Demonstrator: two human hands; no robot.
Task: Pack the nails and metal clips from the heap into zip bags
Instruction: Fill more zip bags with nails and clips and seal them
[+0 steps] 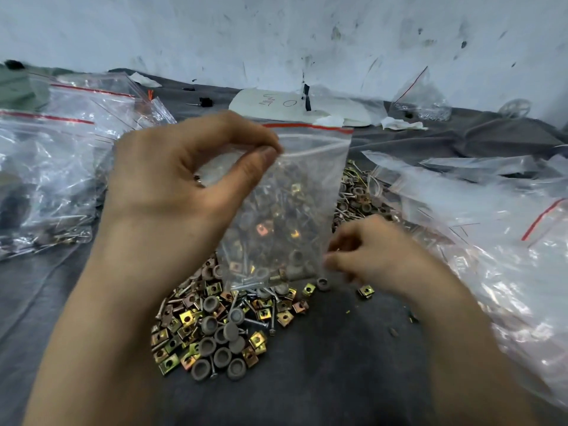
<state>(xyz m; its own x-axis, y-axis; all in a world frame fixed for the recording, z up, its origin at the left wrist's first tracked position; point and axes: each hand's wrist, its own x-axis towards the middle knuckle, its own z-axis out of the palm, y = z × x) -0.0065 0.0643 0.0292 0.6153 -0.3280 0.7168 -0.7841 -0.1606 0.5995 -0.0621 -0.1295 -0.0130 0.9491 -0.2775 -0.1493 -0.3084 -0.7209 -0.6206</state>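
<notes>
The left hand (pixel 184 179) held a clear zip bag (pixel 295 186) up over the middle of the scene, thumb and forefinger pinching its top left corner just under the red strip. The bag hung upright with a shallow layer of hardware in its bottom. The right hand (pixel 372 256) sat lower, at the bag's bottom right corner, fingers curled and blurred, so whether it gripped the bag, a small part or nothing could not be told.

Below and behind the bag lay the heap (pixel 215 330) on a dark grey cloth (pixel 338 379): brassy metal clips (pixel 172 325), nails (pixel 256 323) and round grey caps (pixel 210 324) all mixed together.

Filled bags (pixel 46 179) were piled at the left and limp clear bags (pixel 491 241) at the right. A scribbled paper (pixel 270 103) lay at the far side under a scuffed white wall (pixel 276 32).
</notes>
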